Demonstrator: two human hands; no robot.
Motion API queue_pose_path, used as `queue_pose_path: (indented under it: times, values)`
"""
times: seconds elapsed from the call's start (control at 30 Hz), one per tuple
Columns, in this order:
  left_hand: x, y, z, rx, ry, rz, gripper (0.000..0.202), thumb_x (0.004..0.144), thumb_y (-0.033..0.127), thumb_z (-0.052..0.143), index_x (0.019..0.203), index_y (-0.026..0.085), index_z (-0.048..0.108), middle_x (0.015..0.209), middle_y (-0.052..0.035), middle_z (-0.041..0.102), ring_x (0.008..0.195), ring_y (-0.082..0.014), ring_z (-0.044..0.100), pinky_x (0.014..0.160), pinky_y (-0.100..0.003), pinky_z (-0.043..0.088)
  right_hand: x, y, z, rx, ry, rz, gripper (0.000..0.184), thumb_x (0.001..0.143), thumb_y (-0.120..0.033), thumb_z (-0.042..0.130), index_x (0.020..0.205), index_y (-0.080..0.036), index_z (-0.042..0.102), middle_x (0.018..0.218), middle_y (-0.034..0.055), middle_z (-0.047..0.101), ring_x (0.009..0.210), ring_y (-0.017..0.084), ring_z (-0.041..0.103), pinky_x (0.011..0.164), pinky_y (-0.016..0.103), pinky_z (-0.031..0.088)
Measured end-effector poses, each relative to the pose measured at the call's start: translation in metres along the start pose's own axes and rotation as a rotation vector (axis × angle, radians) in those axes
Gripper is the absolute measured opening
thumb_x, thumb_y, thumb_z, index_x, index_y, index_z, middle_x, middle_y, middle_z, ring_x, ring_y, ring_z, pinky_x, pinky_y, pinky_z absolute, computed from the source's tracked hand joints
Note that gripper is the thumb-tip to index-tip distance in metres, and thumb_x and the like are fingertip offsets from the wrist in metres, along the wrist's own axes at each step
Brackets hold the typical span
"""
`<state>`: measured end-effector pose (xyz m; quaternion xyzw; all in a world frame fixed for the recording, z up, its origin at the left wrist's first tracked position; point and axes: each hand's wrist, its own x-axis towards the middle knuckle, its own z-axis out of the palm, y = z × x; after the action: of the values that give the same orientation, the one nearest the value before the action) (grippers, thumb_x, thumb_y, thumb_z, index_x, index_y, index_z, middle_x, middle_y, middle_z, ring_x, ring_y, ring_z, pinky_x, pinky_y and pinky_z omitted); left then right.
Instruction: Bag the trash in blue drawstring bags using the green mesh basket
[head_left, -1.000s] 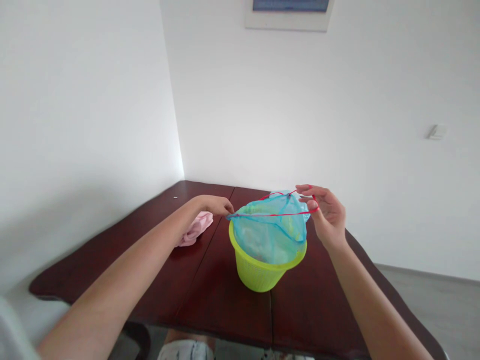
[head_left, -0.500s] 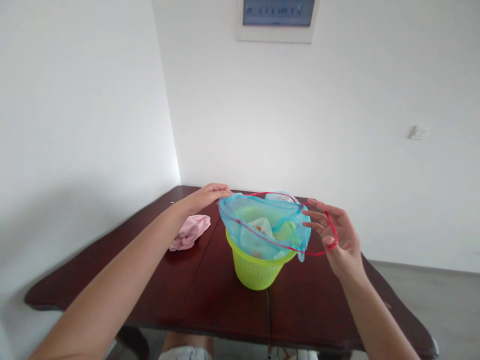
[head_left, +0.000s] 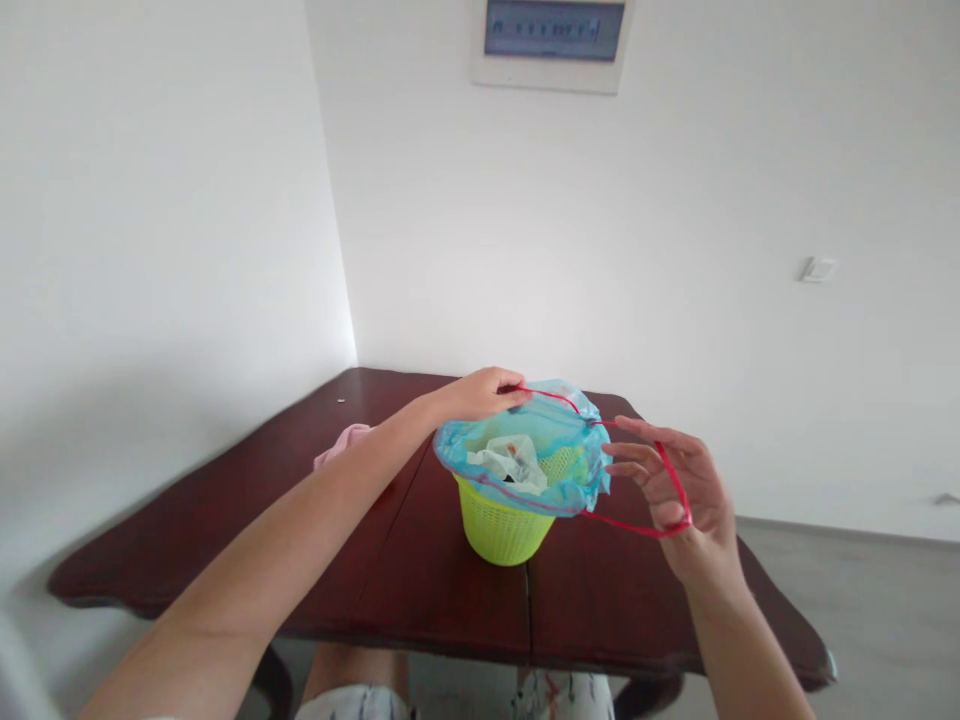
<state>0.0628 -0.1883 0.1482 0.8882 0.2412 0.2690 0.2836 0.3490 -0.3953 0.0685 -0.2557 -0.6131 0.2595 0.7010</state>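
A lime-green plastic basket (head_left: pixel 501 532) stands on the table, lined with a translucent blue drawstring trash bag (head_left: pixel 457 445) whose edge spreads over the rim. Inside the bag lie crumpled whitish plastic (head_left: pixel 517 462) and a green mesh-like piece (head_left: pixel 561 465). My left hand (head_left: pixel 487 392) is at the bag's far edge, its thumb and fingers pinched on the red drawstring (head_left: pixel 551 396). To the right of the basket, my right hand (head_left: pixel 686 490) holds a pulled-out loop of the drawstring, stretched around its spread fingers and thumb.
The dark red-brown wooden table (head_left: pixel 442 605) has seams across its top. A pink cloth (head_left: pixel 341 440) lies on the left, partly hidden behind my left arm. White walls meet behind the table, with a breaker panel (head_left: pixel 553 32) and a switch (head_left: pixel 817 269) on the back one.
My left hand has moved right along the bag's far edge, from its left corner to the drawstring. The bag's mouth sits lower and rounder over the basket. My right hand still holds its loop.
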Motion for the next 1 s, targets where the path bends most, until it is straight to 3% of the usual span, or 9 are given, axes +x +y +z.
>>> queue_pose_path:
  times: [0.2, 0.33, 0.4, 0.5, 0.6, 0.7, 0.8, 0.9, 1.0]
  values:
    - [-0.018, 0.010, -0.035, -0.405, 0.201, -0.075, 0.063, 0.109, 0.077, 0.071, 0.090, 0.018, 0.084, 0.108, -0.0140, 0.085, 0.098, -0.0259, 0.075, 0.093, -0.040, 0.060, 0.000, 0.005, -0.018, 0.157, 0.203, 0.080, 0.058, 0.101, -0.081, 0.091, 0.149, -0.049, 0.080, 0.181, 0.0058, 0.069, 0.124, 0.032, 0.090, 0.092, 0.049, 0.082]
    - [-0.027, 0.016, -0.052, -0.670, 0.290, -0.129, 0.055, 0.099, 0.058, 0.081, 0.064, 0.023, 0.057, 0.080, -0.0078, 0.071, 0.080, -0.0221, 0.068, 0.087, -0.040, 0.065, 0.020, 0.019, -0.020, 0.258, 0.229, 0.119, 0.033, 0.112, -0.078, 0.077, 0.119, -0.047, 0.085, 0.178, -0.0037, 0.072, 0.147, 0.028, 0.082, 0.104, 0.047, 0.080]
    - [-0.033, 0.021, -0.059, -0.816, 0.352, -0.130, 0.052, 0.095, 0.049, 0.083, 0.064, 0.023, 0.051, 0.077, -0.0053, 0.069, 0.066, -0.0158, 0.057, 0.086, -0.041, 0.069, 0.032, 0.026, -0.019, 0.258, 0.214, 0.150, 0.044, 0.118, -0.080, 0.063, 0.112, -0.043, 0.086, 0.181, -0.0040, 0.070, 0.159, 0.030, 0.075, 0.112, 0.053, 0.078]
    - [-0.050, 0.030, -0.061, -0.908, 0.493, -0.101, 0.033, 0.099, 0.045, 0.082, 0.083, 0.020, 0.070, 0.098, -0.0051, 0.084, 0.051, -0.0048, 0.030, 0.072, -0.036, 0.069, 0.048, 0.036, -0.017, 0.259, 0.226, 0.174, 0.035, 0.122, -0.067, 0.061, 0.130, -0.044, 0.086, 0.188, -0.0047, 0.062, 0.164, 0.031, 0.071, 0.121, 0.058, 0.074]
    - [-0.075, 0.034, -0.047, -0.958, 0.578, -0.008, 0.031, 0.104, 0.043, 0.081, 0.131, 0.030, 0.086, 0.138, -0.0054, 0.089, 0.050, -0.0021, 0.031, 0.064, -0.028, 0.068, 0.058, 0.039, -0.014, 0.290, 0.218, 0.141, 0.039, 0.116, -0.042, 0.067, 0.151, -0.053, 0.079, 0.190, -0.0087, 0.059, 0.159, 0.027, 0.075, 0.130, 0.059, 0.068]
    - [-0.101, 0.035, -0.020, -0.987, 0.640, 0.091, 0.064, 0.103, 0.035, 0.081, 0.166, 0.045, 0.073, 0.158, -0.0047, 0.083, 0.065, -0.0054, 0.066, 0.067, -0.026, 0.072, 0.062, 0.034, -0.005, 0.285, 0.185, 0.087, 0.058, 0.111, -0.033, 0.064, 0.163, -0.057, 0.072, 0.193, -0.0095, 0.054, 0.141, 0.024, 0.084, 0.131, 0.060, 0.067]
    - [-0.114, 0.037, 0.005, -0.914, 0.693, 0.140, 0.083, 0.105, 0.033, 0.086, 0.180, 0.054, 0.057, 0.170, -0.0044, 0.076, 0.096, -0.0178, 0.090, 0.062, -0.023, 0.072, 0.062, 0.024, 0.011, 0.251, 0.169, 0.058, 0.069, 0.111, -0.034, 0.069, 0.174, -0.062, 0.061, 0.193, -0.0060, 0.054, 0.096, 0.016, 0.086, 0.124, 0.058, 0.072]
    - [-0.112, 0.047, 0.022, -0.827, 0.743, 0.212, 0.104, 0.107, 0.041, 0.093, 0.188, 0.066, 0.034, 0.184, -0.0037, 0.065, 0.104, -0.0207, 0.093, 0.059, -0.020, 0.070, 0.062, 0.015, 0.035, 0.240, 0.186, 0.053, 0.069, 0.114, -0.041, 0.074, 0.177, -0.065, 0.056, 0.194, -0.0019, 0.053, 0.066, 0.008, 0.066, 0.095, 0.046, 0.080]
    - [-0.100, 0.055, 0.038, -0.816, 0.774, 0.276, 0.114, 0.105, 0.057, 0.096, 0.190, 0.071, 0.021, 0.193, -0.0047, 0.055, 0.108, -0.0212, 0.093, 0.068, -0.024, 0.074, 0.061, 0.008, 0.064, 0.186, 0.254, -0.016, 0.068, 0.116, -0.047, 0.076, 0.178, -0.066, 0.053, 0.196, 0.0009, 0.051, 0.056, 0.007, 0.048, 0.057, 0.032, 0.067]
